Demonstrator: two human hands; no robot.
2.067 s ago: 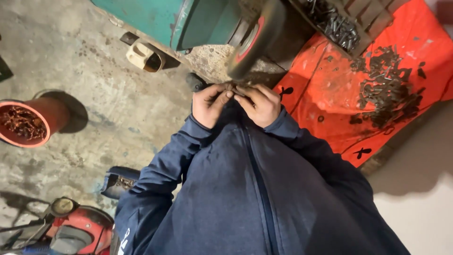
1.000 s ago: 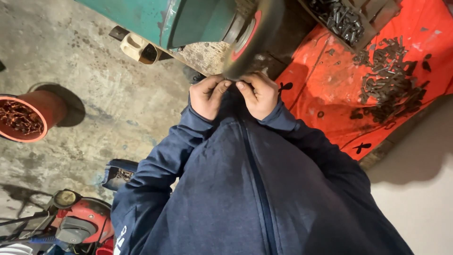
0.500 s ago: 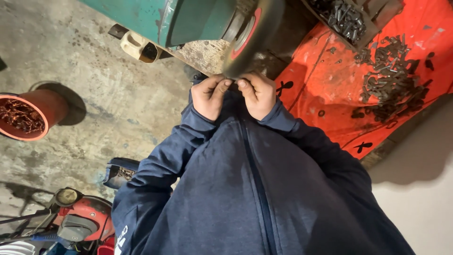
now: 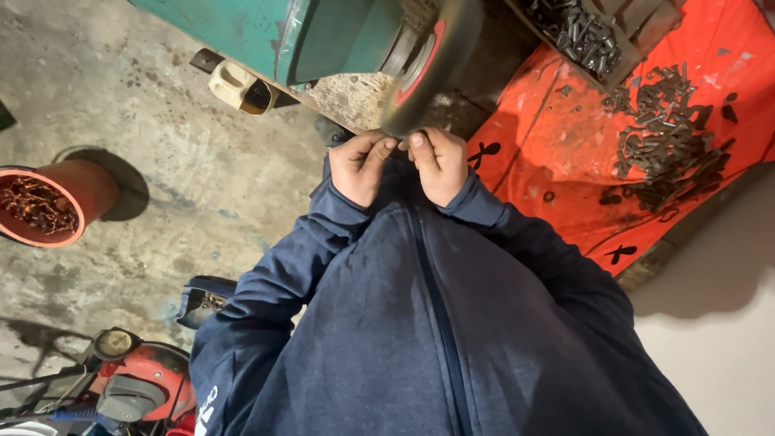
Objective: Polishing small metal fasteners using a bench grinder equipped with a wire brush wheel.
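At the grinding wheel point(image 4: 428, 69), your left hand point(image 4: 361, 165) and right hand point(image 4: 440, 164) pinch a small part, barely visible; grinding step underway, so maintain steady pressure.

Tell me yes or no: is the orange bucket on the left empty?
No. The orange bucket on the concrete floor holds a tangle of rusty brown metal pieces.

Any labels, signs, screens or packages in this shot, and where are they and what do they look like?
White printed mark: on the dark blue sleeve, lower left; small and partly cut off.
Black bow-shaped marks: on the orange sheet, right of the hands.
No screens, signs or packages visible.
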